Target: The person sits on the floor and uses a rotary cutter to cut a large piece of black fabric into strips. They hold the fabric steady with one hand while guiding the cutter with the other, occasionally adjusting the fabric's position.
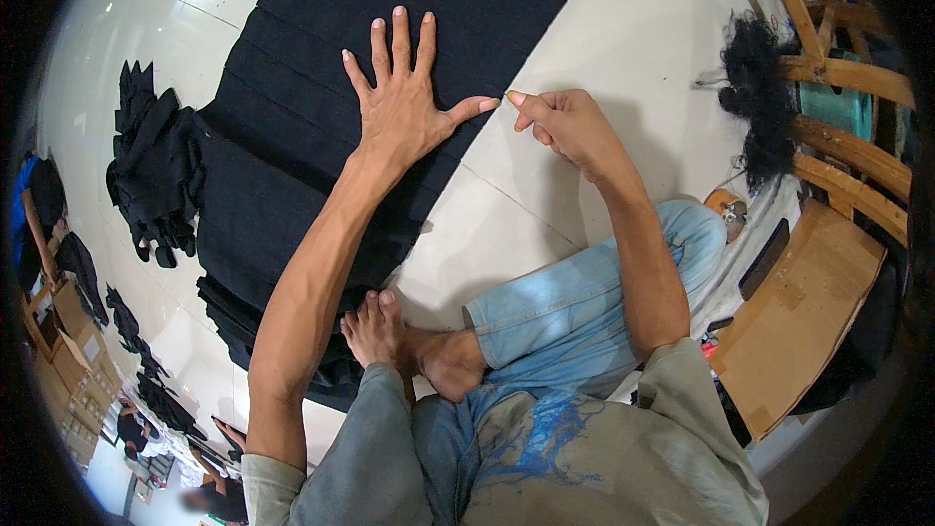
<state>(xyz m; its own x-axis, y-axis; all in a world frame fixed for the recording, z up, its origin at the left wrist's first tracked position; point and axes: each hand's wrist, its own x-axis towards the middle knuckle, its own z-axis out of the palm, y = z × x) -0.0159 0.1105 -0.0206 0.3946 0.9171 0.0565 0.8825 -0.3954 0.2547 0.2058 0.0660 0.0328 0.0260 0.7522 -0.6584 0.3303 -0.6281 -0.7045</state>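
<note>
A long black cloth (312,49) with faint lines across it lies over the pale tiled floor, folded in layers near my bare foot. My left hand (404,112) is spread palm down on it, and the thumb reaches to the cloth's right edge. Just past that edge, my right hand (570,127) pinches thumb against forefinger, its tip close to the left thumb. Whatever sits in that pinch is too small to make out. The other fingers of the right hand are curled in.
A heap of black cloth pieces (156,166) lies on the left. On the right are a tangle of black thread (755,88), a wooden frame (852,78), a cardboard sheet (794,321) and a dark flat object (765,258). Another person (229,497) appears at lower left.
</note>
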